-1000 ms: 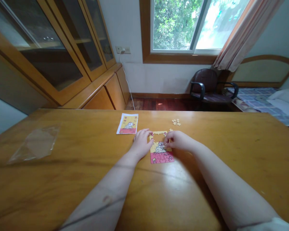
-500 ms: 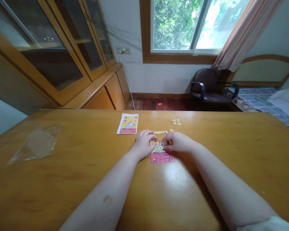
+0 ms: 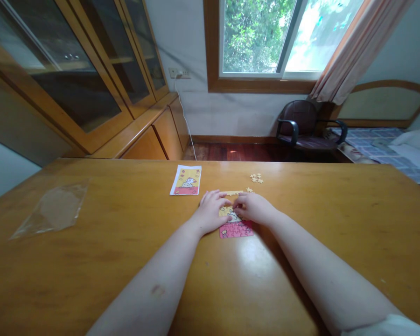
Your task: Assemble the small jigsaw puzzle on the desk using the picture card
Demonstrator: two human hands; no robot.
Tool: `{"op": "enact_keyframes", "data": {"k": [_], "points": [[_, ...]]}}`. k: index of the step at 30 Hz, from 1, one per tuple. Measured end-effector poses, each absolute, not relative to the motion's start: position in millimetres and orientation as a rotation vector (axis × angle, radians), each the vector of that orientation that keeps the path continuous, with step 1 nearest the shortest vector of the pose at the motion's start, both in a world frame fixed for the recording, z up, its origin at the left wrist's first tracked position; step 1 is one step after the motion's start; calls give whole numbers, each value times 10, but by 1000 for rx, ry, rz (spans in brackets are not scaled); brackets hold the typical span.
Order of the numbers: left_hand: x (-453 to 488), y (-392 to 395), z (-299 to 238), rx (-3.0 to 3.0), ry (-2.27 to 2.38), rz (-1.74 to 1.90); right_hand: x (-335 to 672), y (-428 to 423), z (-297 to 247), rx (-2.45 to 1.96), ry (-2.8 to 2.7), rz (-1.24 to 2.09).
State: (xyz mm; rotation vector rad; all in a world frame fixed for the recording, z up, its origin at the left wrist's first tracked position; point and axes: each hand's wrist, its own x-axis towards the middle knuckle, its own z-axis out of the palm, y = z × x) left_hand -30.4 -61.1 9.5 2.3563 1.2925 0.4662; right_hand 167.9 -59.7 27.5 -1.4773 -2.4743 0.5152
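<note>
A partly assembled jigsaw puzzle (image 3: pixel 235 229), pink below and yellow with a white cartoon animal above, lies on the table in front of me. My left hand (image 3: pixel 213 213) rests on its left side, fingers apart, the thumb reaching over the picture. Over the upper right part, my right hand (image 3: pixel 255 208) has its fingertips pinched together, close to the left fingertips. Anything between those fingertips is hidden. Beyond both hands is a pale yellow strip of joined pieces (image 3: pixel 233 192). One loose puzzle piece (image 3: pixel 249 190) lies near the strip's right end.
Several loose pieces (image 3: pixel 256 178) lie face down farther back. A printed picture card (image 3: pixel 186 180) is behind my left hand. A clear plastic bag (image 3: pixel 54 207) lies at the left of the wooden table (image 3: pixel 126 280). Past the far edge stands an office chair (image 3: pixel 303 123).
My right hand has moved slightly left, closer to my left hand. My left thumb now reaches a little farther over the puzzle.
</note>
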Motion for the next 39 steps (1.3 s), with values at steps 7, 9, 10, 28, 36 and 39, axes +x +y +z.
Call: {"op": "enact_keyframes", "data": {"k": [7, 9, 10, 28, 36, 39], "points": [[-306, -626, 131, 2396, 1275, 608, 1765, -609, 309, -1353, -2492, 427], [-299, -632, 136, 2401, 1270, 587, 1798, -596, 309, -1290, -2520, 449], [-297, -634, 136, 2402, 1268, 576, 1807, -589, 306, -1268, -2526, 463], [-306, -622, 123, 2372, 1318, 570, 1772, -581, 291, -1321, -2524, 441], [-294, -630, 150, 2354, 1338, 567, 1747, -595, 303, -1356, -2541, 427], [-295, -627, 145, 2355, 1344, 575, 1747, -595, 296, -1364, -2534, 428]]}}
